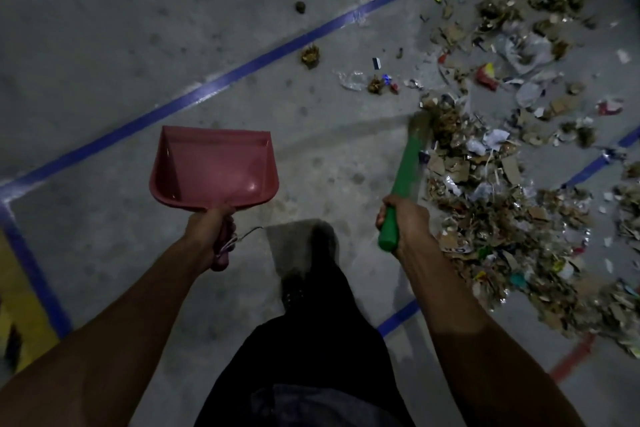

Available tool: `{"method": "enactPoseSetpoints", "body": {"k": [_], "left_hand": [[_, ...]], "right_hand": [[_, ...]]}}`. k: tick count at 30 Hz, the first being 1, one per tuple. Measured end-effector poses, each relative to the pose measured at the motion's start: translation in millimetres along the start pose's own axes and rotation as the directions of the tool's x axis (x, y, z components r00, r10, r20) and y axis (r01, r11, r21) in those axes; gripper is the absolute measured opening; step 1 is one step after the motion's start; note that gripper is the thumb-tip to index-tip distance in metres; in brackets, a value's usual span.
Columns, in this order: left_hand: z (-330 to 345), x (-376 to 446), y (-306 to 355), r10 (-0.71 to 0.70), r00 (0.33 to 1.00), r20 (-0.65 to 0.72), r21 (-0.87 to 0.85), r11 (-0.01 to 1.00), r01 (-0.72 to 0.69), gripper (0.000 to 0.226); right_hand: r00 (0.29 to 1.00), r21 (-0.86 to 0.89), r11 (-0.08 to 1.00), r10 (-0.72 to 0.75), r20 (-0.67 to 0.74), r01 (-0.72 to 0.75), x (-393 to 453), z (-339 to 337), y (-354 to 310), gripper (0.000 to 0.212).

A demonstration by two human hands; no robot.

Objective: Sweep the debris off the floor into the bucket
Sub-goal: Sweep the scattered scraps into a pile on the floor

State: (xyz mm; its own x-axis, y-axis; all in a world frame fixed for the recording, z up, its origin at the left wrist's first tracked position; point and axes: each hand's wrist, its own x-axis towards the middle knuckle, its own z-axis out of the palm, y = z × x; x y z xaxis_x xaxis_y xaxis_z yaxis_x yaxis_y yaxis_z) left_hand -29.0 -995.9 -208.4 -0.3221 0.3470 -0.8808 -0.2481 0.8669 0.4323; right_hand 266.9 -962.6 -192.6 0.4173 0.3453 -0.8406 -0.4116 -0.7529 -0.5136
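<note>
Two tools are in my hands on a dim concrete floor (104, 45): my left hand (207, 225) is wrapped round the handle of one pink dustpan (214, 166), held clear of the ground with its mouth toward 12 o'clock and nothing visible inside it; my right hand (403, 218) is clamped on the handle of one green broom (403, 180), whose blurred bristle end reaches to 1 o'clock and meets the near edge of the debris (512, 191).

One broad spread of litter, too many scraps of cardboard, paper and wrapper to count, runs from 1 o'clock down to 4 o'clock. Roughly half a dozen strays lie apart toward 12 o'clock, near one long blue tape line (242, 69). No bucket is in view, so I cannot say where it stands.

As I judge it, the work has barely begun. Doing this step well means short, low strokes that draw the outliers into one tight heap, then setting the pan's lip flat on the floor beside it before brushing anything in. Hard flicks would likely scatter the light paper.
</note>
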Motion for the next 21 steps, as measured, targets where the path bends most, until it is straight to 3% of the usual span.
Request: {"method": "enactPoseSetpoints", "body": {"k": [7,11,13,16,21], "left_hand": [[3,32,68,-0.004,0.999,-0.047,-0.014,1.000,0.003,0.021],[16,69,120,0.000,0.992,-0.124,0.045,0.999,0.006,0.023],[27,88,147,0.027,0.986,-0.162,0.090,0.996,-0.012,0.023],[48,109,185,0.093,0.979,-0.182,0.162,0.985,-0.063,0.027],[83,134,236,0.132,0.982,-0.134,0.279,0.956,-0.091,0.021]], "right_hand": [[0.941,-0.248,0.949,-0.110,0.319,0.195,-3,99,-12,0.013],[0.920,-0.381,0.898,-0.064,0.387,0.222,49,183,-46,0.004],[0.930,-0.415,0.891,-0.023,0.368,0.186,78,219,-67,0.012],[0.963,-0.329,0.944,0.067,0.261,0.024,113,248,-101,0.014],[0.974,0.063,0.978,0.192,0.120,-0.200,150,244,-150,0.007]]}}
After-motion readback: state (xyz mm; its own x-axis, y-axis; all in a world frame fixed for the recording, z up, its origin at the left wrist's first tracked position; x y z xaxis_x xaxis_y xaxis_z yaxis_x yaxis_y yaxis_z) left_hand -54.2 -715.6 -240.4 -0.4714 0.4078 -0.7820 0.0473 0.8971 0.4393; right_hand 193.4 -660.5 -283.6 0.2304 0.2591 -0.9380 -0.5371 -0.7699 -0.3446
